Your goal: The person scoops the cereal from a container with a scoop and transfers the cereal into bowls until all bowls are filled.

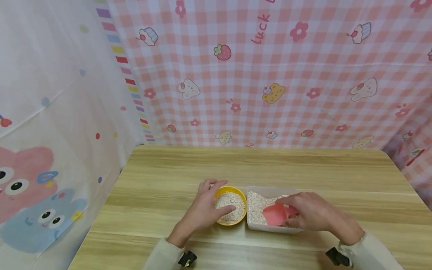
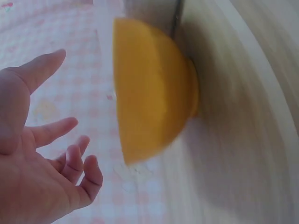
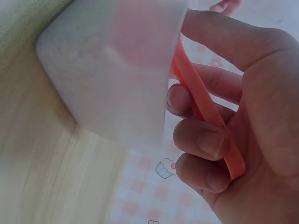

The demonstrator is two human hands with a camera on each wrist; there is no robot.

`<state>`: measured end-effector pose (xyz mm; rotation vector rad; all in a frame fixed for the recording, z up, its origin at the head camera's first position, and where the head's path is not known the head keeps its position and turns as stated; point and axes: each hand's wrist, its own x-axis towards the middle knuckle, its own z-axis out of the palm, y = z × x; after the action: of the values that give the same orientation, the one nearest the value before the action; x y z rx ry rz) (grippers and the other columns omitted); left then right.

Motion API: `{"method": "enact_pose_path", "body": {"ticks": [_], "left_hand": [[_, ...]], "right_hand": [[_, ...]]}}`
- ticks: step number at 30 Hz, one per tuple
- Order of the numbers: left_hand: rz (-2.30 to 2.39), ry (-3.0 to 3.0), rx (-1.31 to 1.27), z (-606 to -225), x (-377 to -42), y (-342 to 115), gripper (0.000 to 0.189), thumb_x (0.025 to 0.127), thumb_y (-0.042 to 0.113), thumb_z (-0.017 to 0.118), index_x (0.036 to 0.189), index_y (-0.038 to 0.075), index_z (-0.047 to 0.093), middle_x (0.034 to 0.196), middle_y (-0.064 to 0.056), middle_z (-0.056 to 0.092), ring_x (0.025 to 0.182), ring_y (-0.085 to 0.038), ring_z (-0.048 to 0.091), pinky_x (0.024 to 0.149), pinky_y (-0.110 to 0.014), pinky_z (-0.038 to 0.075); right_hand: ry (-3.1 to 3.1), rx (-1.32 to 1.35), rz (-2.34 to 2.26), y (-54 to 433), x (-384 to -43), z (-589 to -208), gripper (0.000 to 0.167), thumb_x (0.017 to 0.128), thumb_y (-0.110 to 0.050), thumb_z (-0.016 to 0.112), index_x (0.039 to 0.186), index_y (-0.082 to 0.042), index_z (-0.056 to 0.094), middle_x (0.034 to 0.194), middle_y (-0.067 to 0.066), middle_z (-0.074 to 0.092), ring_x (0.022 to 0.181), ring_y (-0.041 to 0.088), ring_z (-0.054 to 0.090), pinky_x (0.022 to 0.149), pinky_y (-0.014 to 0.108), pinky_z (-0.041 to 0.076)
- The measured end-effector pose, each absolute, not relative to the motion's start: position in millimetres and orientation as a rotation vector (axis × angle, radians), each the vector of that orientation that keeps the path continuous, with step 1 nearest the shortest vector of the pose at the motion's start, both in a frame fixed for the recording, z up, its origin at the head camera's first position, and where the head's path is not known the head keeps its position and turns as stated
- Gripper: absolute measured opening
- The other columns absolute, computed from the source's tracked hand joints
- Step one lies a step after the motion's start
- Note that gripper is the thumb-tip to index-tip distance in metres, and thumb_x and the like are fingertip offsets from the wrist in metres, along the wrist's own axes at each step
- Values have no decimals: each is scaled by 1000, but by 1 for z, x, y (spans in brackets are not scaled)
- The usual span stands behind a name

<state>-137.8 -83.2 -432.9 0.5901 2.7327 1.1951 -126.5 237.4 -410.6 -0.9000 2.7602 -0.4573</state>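
A round yellow bowl (image 1: 231, 224) filled with pale oat flakes (image 1: 229, 200) stands on the table. My left hand (image 1: 206, 208) hovers at its left side, fingers spread and thumb reaching over the flakes. The left wrist view shows this hand apart from the bowl's outer wall (image 2: 149, 93). My right hand (image 1: 312, 210) grips a coral-red scoop (image 1: 275, 214) by its handle (image 3: 205, 95), fingers curled round it. The scoop's head is inside a translucent rectangular tub (image 1: 273, 228) of the same flakes (image 1: 255, 206), showing blurred through the tub's wall in the right wrist view.
Bowl and tub stand side by side near the middle of the wood-grain table (image 1: 168, 165). Behind it hangs a pink checked cloth (image 1: 249, 75), and a white cartoon cloth (image 1: 67, 112) hangs on the left. Dark clips (image 1: 187, 258) sit at both sleeves.
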Motion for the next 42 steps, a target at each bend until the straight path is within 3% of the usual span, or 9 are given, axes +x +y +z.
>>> {"method": "enact_pose_path", "body": {"ticks": [2,5,8,10,15,27,32,42], "left_hand": [[1174,2728,615,-430,-136,-77,72,83,38,80,145,18,49,129,-5,50,121,-21,45,99,-42,45],[1147,2696,657,-427,-134,-68,72,83,36,81,144,13,50,110,-1,59,93,-16,54,83,-30,48],[1123,2627,665,-426,-134,-59,76,82,33,82,145,10,47,91,4,61,66,-10,50,63,-23,44],[1109,2574,652,-427,-133,-53,81,81,32,83,148,9,44,83,8,60,57,-7,45,57,-20,41],[1044,2508,673,-428,-131,-41,91,79,33,84,152,7,37,72,12,57,57,-4,45,61,-19,41],[1022,2467,692,-433,-134,-28,103,78,32,86,155,1,25,67,12,59,58,-1,50,64,-18,44],[1028,2456,689,-433,-135,-29,104,78,33,86,155,0,24,68,12,59,58,-1,50,65,-18,45],[1047,2454,708,-433,-134,-28,101,78,30,85,154,-1,26,66,11,57,57,0,49,63,-17,44]], "right_hand": [[2759,-909,-460,237,-127,-411,50,79,-40,81,121,-16,69,101,-7,71,74,3,49,63,25,40],[2755,-908,-471,237,-127,-412,50,80,-40,81,121,-15,69,100,-8,70,72,3,47,62,24,38],[2744,-898,-491,236,-127,-412,50,80,-41,81,121,-15,69,99,-10,69,70,2,46,60,23,37],[2732,-898,-510,236,-128,-412,50,81,-41,80,122,-14,69,98,-10,68,69,3,45,59,23,36],[2720,-897,-532,234,-129,-414,50,82,-40,79,122,-11,69,99,-8,69,71,3,47,61,24,38],[2736,-876,-588,225,-130,-418,52,83,-38,78,122,-5,67,93,-7,68,74,5,50,62,26,42],[2744,-868,-609,220,-131,-421,53,84,-36,78,123,-3,67,103,0,71,78,6,54,66,29,47],[2771,-893,-631,212,-134,-427,51,84,-34,78,125,-5,67,106,0,72,83,6,58,69,31,50]]}}
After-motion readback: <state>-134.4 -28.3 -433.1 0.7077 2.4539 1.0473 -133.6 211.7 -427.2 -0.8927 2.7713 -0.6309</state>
